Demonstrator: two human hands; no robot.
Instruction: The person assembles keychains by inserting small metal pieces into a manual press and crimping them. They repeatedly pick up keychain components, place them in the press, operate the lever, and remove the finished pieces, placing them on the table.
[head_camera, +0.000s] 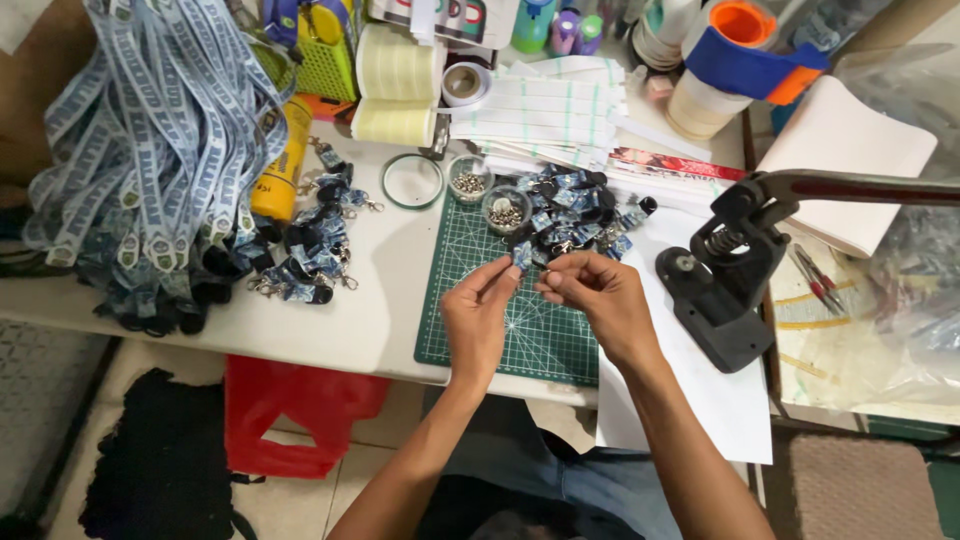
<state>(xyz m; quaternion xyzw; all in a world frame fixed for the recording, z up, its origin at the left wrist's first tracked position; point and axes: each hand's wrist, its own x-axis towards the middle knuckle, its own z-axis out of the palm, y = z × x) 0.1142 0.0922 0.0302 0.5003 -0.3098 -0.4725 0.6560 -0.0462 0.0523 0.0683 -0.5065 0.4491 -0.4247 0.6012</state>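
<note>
Pinching one lanyard piece (523, 256) between fingers of left hand (478, 318) and right hand (600, 296)

Green gridded cutting mat (470, 300) — blue-white lanyards (150, 150)

press handle (880, 187) cut off (right edge), jar contents (507, 214) indistinct

This is my small craft workshop, a bench for putting lanyards together; a green cutting mat (520, 320) lies at the near edge of the white tabletop (340, 320); a black hand press (725, 275) stands toward the right edge; a thick bundle of blue printed lanyards (150, 150) hangs over the left edge; little cups of metal rivets (506, 210), rolls of tape (395, 95) and stacked paper strips (545, 115) crowd the far edge.
</note>
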